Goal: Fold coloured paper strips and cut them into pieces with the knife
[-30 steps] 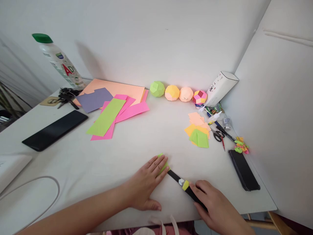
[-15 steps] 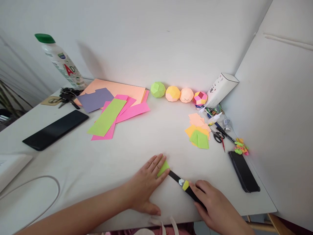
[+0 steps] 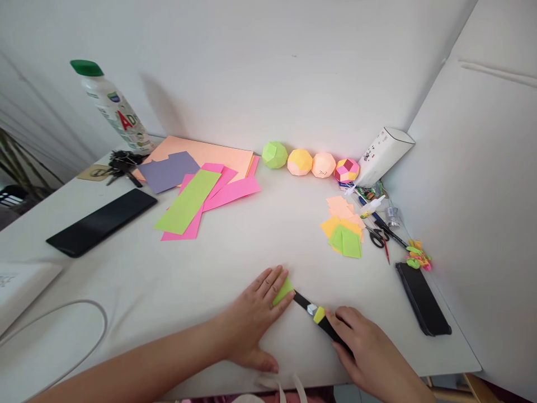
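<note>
My left hand (image 3: pixel 254 322) lies flat on a small green paper piece (image 3: pixel 286 287), its fingers stretched out and covering much of the paper. The thumb is spread towards the table's near edge. My right hand (image 3: pixel 371 347) is wrapped round a black and yellow utility knife (image 3: pixel 319 314). The knife's dark blade is extended, and its tip meets the right edge of the green paper beside my left fingers. Cut green pieces (image 3: pixel 351 243) lie on yellow pieces (image 3: pixel 328 227) beyond the knife, with peach pieces (image 3: pixel 339 205) behind them.
Pink strips (image 3: pixel 235 192) and a green strip (image 3: pixel 188 201) lie back left. Four-sided clutter includes scissors (image 3: pixel 376 237), a glue bottle (image 3: pixel 372 207) and a phone (image 3: pixel 423 299) at right. Several paper balls (image 3: pixel 274 155) line the wall. A black slab (image 3: pixel 103 223) and a bottle (image 3: pixel 119 115) stand left.
The whole view has shifted slightly, so things appear a little further right. Both hands, the knife and the green paper keep nearly the same pose.
</note>
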The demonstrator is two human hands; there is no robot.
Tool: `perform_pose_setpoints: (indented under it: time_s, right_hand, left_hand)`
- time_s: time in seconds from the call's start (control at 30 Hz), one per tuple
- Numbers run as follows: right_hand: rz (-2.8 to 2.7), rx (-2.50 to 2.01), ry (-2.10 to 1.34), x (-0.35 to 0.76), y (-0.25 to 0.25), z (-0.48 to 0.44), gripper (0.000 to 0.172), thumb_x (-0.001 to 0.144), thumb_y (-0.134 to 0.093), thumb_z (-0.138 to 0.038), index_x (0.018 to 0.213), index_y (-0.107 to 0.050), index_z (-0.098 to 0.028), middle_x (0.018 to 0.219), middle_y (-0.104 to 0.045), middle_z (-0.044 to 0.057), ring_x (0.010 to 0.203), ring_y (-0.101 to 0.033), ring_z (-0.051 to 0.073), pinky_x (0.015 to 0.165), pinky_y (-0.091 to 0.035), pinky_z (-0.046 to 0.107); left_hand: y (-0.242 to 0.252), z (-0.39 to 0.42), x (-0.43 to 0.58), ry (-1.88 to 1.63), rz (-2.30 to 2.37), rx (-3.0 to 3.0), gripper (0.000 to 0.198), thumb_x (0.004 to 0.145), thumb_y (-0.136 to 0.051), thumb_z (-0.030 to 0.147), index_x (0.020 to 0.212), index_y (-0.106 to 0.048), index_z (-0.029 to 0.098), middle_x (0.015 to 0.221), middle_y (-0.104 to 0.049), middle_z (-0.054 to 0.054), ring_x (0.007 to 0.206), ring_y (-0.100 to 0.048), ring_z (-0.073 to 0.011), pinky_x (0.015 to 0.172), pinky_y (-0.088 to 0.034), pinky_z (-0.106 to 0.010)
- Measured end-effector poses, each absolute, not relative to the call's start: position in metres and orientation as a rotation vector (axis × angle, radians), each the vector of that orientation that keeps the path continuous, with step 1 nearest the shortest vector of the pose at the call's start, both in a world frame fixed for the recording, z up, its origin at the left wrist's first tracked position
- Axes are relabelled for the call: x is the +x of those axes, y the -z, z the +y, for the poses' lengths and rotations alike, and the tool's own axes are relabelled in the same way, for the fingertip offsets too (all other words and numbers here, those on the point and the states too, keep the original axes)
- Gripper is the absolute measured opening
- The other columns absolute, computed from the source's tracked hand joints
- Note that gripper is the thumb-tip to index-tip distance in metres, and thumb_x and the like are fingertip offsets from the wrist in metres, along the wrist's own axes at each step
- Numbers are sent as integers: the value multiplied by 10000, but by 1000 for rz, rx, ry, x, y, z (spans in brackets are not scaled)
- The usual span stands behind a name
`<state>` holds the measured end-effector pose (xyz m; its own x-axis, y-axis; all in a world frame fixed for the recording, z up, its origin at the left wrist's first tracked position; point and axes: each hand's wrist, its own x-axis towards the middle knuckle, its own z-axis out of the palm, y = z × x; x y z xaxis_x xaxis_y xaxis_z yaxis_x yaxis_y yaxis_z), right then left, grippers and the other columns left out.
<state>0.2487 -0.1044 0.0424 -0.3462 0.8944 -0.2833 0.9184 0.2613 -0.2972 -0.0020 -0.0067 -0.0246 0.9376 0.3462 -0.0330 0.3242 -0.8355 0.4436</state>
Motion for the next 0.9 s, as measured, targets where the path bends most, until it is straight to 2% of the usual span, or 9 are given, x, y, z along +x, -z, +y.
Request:
perform_pose_setpoints:
  time_s: [0.53, 0.9]
  right_hand:
    - [2419, 1702, 573, 235, -39, -73, 496, 818, -435, -73, 1309, -509, -88, 1071, -581, 163, 961, -564, 278, 797, -533, 436]
    - [2486, 1684, 423, 229, -31, -50, 470, 836, -442, -105, 1295, -512, -34, 1045, -595, 185, 948, -570, 288, 780, -546, 433]
  left_hand:
    - [30, -10, -3, -65, 535, 2671, 1129, 634, -509, 803, 1476, -187, 123, 1541, -7, -230, 1395, 18, -453, 1089, -63, -632]
    - [28, -10, -3, -86, 531, 2709, 1111, 656, -459, 820, 1475, -195, 118, 1536, -84, -240, 1395, -28, -450, 1083, -90, -623]
